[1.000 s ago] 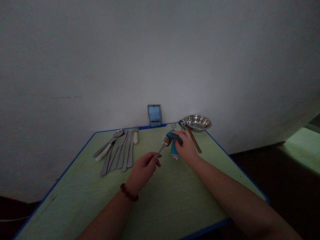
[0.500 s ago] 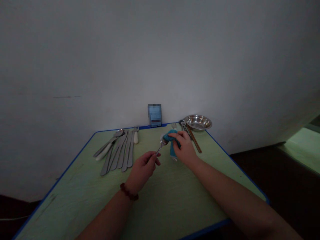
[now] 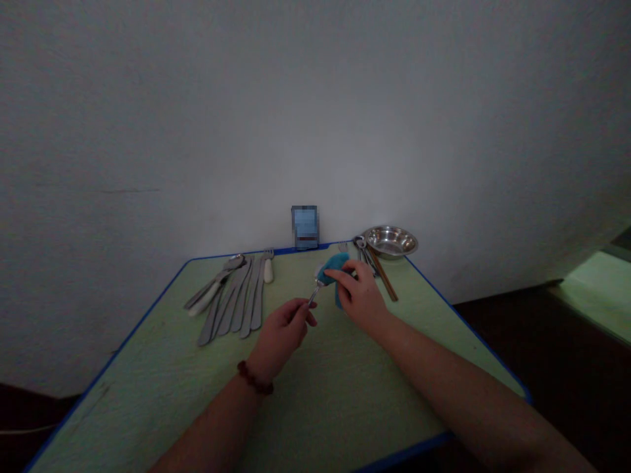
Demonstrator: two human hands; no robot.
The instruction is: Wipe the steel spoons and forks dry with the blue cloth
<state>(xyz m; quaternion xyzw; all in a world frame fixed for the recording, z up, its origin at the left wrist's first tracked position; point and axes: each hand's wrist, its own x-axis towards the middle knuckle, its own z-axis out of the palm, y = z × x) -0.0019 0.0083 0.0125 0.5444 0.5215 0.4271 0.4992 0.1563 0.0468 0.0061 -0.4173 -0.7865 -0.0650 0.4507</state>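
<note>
My left hand (image 3: 288, 326) pinches the handle of a metal spoon (image 3: 312, 299), which points up and to the right above the table. My right hand (image 3: 362, 292) grips a blue cloth (image 3: 336, 264) and presses it with the fingers over the spoon's bowl. The cloth hides most of the bowl, and part of it hangs below my right fingers. A fork (image 3: 343, 247) lies just beyond the cloth, with only its tines showing.
On the left of the green table (image 3: 315, 407) lie several table knives (image 3: 231, 299), some spoons (image 3: 236, 260) and a white-handled fork (image 3: 269, 268). Back right are a steel bowl (image 3: 392, 242), chopsticks (image 3: 384, 274) and more metal cutlery (image 3: 361, 244). A blurred-out device (image 3: 305, 228) leans against the wall.
My right fingers have shifted slightly left, and the cloth now covers more of the spoon's bowl. Less cloth hangs beneath the hand. My left hand stays put.
</note>
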